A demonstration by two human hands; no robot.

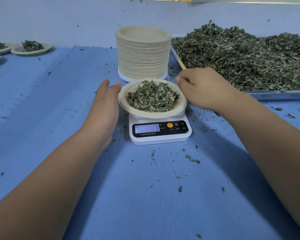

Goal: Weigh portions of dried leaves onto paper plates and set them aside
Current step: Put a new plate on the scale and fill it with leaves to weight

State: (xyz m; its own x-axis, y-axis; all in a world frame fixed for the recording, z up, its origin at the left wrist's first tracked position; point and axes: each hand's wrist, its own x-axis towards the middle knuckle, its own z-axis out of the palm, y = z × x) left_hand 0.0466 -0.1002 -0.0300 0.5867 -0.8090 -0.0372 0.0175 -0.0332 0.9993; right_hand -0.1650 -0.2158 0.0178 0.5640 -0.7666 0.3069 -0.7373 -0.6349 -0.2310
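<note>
Plate (152, 115): leaves (151, 97) inside, on scale (160, 138).
My left hand (106, 104): flat, beside rim.
My right hand (201, 89): curled, hold unclear.

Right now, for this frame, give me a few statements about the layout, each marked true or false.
1. The leaf-filled plate sits on the scale. True.
2. The stack of empty plates stands nearer the camera than the scale. False: it stands behind the scale.
3. The left hand has straight fingers beside the plate's left rim. True.
4. The tray of loose leaves lies on the left. False: it lies on the right; filled plates lie far left.
</note>
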